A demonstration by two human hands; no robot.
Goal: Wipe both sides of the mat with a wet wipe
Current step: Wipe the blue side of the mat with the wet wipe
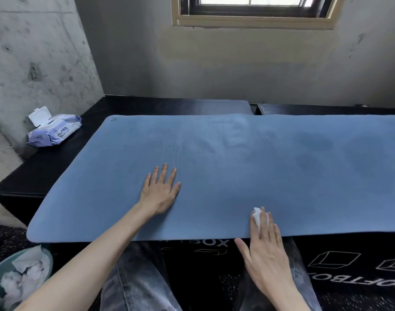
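Note:
A blue mat (236, 158) lies flat across black padded boxes, its near edge hanging slightly over the front. Darker damp patches show on its right part. My left hand (160, 191) rests flat on the mat with fingers straight and spread, left of centre. My right hand (263, 245) reaches over the mat's near edge, and its straight fingers press a small white wet wipe (257, 217) onto the mat. Most of the wipe is hidden under the fingers.
An opened pack of wet wipes (54, 130) sits on the black box (46, 171) at the far left, by the concrete wall. A bin with crumpled used wipes (19, 279) stands on the floor at lower left. My knees are under the mat's near edge.

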